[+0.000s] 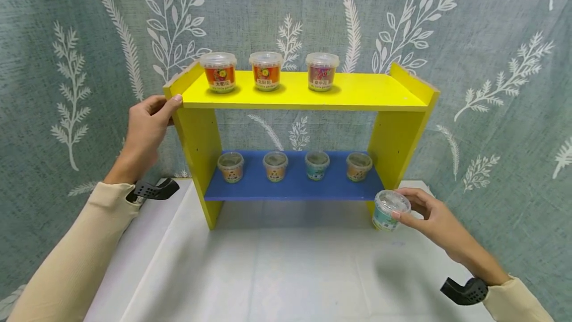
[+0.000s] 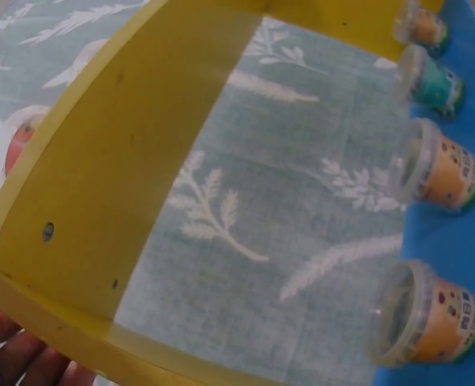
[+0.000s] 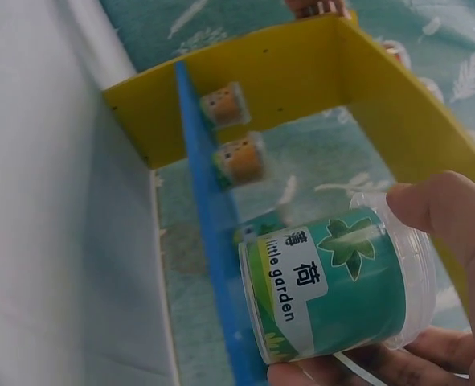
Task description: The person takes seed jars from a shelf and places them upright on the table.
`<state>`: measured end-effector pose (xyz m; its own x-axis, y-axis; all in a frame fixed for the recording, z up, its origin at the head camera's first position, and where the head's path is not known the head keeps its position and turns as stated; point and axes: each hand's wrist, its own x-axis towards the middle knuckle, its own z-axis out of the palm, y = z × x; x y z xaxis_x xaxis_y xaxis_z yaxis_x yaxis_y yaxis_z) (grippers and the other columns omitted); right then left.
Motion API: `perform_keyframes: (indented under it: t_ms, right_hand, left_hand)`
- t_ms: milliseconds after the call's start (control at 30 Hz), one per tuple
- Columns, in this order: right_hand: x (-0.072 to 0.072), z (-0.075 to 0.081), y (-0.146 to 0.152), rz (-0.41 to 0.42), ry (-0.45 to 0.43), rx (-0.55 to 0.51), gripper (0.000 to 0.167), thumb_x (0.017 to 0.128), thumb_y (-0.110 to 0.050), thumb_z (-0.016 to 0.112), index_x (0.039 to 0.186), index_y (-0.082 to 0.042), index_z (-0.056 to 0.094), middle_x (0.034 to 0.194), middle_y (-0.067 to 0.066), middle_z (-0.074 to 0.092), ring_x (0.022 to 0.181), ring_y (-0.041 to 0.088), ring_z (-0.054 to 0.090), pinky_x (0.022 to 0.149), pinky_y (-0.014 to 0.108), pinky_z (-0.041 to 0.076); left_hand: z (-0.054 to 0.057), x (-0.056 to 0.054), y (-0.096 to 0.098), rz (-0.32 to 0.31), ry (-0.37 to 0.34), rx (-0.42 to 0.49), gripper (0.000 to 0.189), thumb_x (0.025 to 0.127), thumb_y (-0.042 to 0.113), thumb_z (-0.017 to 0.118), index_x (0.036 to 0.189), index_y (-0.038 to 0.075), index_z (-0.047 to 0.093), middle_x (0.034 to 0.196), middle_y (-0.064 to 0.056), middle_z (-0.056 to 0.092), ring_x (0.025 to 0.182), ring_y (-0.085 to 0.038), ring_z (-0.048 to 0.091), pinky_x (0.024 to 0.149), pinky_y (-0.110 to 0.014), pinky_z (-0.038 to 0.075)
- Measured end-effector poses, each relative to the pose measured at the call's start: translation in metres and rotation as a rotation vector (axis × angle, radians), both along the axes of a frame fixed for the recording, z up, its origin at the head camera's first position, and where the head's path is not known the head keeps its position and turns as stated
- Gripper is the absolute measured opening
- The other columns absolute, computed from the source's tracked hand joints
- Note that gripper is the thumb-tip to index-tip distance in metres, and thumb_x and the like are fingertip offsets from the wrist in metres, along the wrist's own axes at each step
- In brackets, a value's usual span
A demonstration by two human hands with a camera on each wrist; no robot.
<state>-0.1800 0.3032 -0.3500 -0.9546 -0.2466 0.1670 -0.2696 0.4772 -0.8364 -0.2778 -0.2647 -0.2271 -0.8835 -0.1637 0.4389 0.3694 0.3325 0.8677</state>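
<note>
My right hand grips a clear-lidded plastic tub with a teal label, held in front of the shelf's lower right corner. In the right wrist view the label of this tub shows a green leaf and "little garden". My left hand holds the upper left corner of a yellow shelf unit, thumb on its front edge. On the blue lower board stand several tubs, among them a teal one and an orange one.
Two red-orange tubs and a purple-red tub stand on the yellow top board. Beneath the unit spreads a white table. A grey-green curtain with white leaf prints hangs behind and at both sides.
</note>
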Motion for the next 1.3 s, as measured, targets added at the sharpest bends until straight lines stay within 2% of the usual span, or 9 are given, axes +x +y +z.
perform_keyframes:
  t_ms: [133, 367, 567, 667, 833, 933, 1133, 1300]
  right_hand:
    - [0.0, -0.013, -0.001, 0.007, -0.007, -0.007, 0.049, 0.101, -0.02, 0.069, 0.145, -0.01, 0.05, 0.132, 0.012, 0.061, 0.114, 0.005, 0.061, 0.087, 0.027, 0.054]
    - [0.001, -0.032, -0.001, -0.009, -0.049, -0.01, 0.049, 0.101, -0.024, 0.069, 0.145, -0.012, 0.05, 0.136, 0.013, 0.059, 0.118, 0.001, 0.058, 0.087, 0.029, 0.054]
    - [0.002, -0.054, -0.002, -0.014, -0.099, -0.052, 0.053, 0.1, -0.024, 0.071, 0.146, -0.012, 0.048, 0.138, 0.015, 0.057, 0.12, 0.006, 0.058, 0.089, 0.03, 0.055]
    - [0.004, -0.063, -0.002, -0.022, -0.125, -0.058, 0.054, 0.099, -0.025, 0.071, 0.146, -0.012, 0.048, 0.138, 0.015, 0.058, 0.123, 0.012, 0.058, 0.089, 0.031, 0.054]
    - [0.006, -0.076, -0.001, -0.033, -0.153, -0.053, 0.056, 0.098, -0.026, 0.073, 0.146, -0.011, 0.048, 0.136, 0.014, 0.059, 0.128, 0.03, 0.056, 0.089, 0.032, 0.054]
    - [0.005, -0.085, -0.001, -0.041, -0.173, -0.046, 0.058, 0.097, -0.028, 0.074, 0.146, -0.012, 0.048, 0.136, 0.014, 0.059, 0.13, 0.035, 0.054, 0.088, 0.032, 0.055]
    - [0.003, -0.099, -0.002, -0.064, -0.193, -0.029, 0.062, 0.094, -0.031, 0.078, 0.146, -0.012, 0.048, 0.137, 0.013, 0.059, 0.127, 0.034, 0.055, 0.085, 0.033, 0.055]
    - [0.004, -0.107, -0.001, -0.076, -0.202, -0.032, 0.061, 0.094, -0.03, 0.078, 0.146, -0.013, 0.049, 0.136, 0.013, 0.06, 0.126, 0.032, 0.056, 0.085, 0.033, 0.054]
  left_hand:
    - [-0.001, 0.0, -0.001, 0.006, -0.006, -0.016, 0.055, 0.102, 0.049, 0.059, 0.137, 0.008, 0.059, 0.115, 0.006, 0.06, 0.101, -0.013, 0.058, 0.092, -0.029, 0.045]
    - [-0.001, 0.0, 0.002, -0.016, 0.023, 0.017, 0.05, 0.101, 0.047, 0.062, 0.133, 0.008, 0.06, 0.114, 0.004, 0.06, 0.099, -0.014, 0.058, 0.087, -0.022, 0.045]
    - [0.001, -0.001, 0.002, -0.019, 0.035, 0.026, 0.047, 0.102, 0.046, 0.062, 0.131, 0.01, 0.061, 0.113, 0.004, 0.06, 0.099, -0.014, 0.057, 0.086, -0.023, 0.046]
    - [0.0, 0.001, 0.001, -0.008, 0.024, 0.003, 0.048, 0.102, 0.048, 0.06, 0.132, 0.01, 0.059, 0.114, 0.005, 0.059, 0.1, -0.014, 0.057, 0.086, -0.022, 0.045]
    - [-0.001, 0.001, 0.003, -0.004, 0.01, -0.006, 0.051, 0.102, 0.049, 0.058, 0.134, 0.01, 0.057, 0.116, 0.005, 0.058, 0.101, -0.013, 0.056, 0.086, -0.022, 0.045]
    - [-0.002, 0.001, 0.003, 0.0, 0.007, -0.008, 0.052, 0.103, 0.05, 0.057, 0.135, 0.01, 0.056, 0.117, 0.005, 0.057, 0.102, -0.013, 0.056, 0.087, -0.023, 0.045]
    - [-0.003, -0.002, 0.003, 0.003, 0.014, -0.018, 0.056, 0.104, 0.05, 0.056, 0.14, 0.007, 0.053, 0.118, 0.005, 0.055, 0.103, -0.013, 0.054, 0.092, -0.031, 0.043]
    - [-0.004, 0.0, 0.004, 0.008, 0.021, -0.02, 0.058, 0.104, 0.05, 0.055, 0.141, 0.005, 0.052, 0.118, 0.005, 0.055, 0.104, -0.013, 0.054, 0.092, -0.031, 0.042]
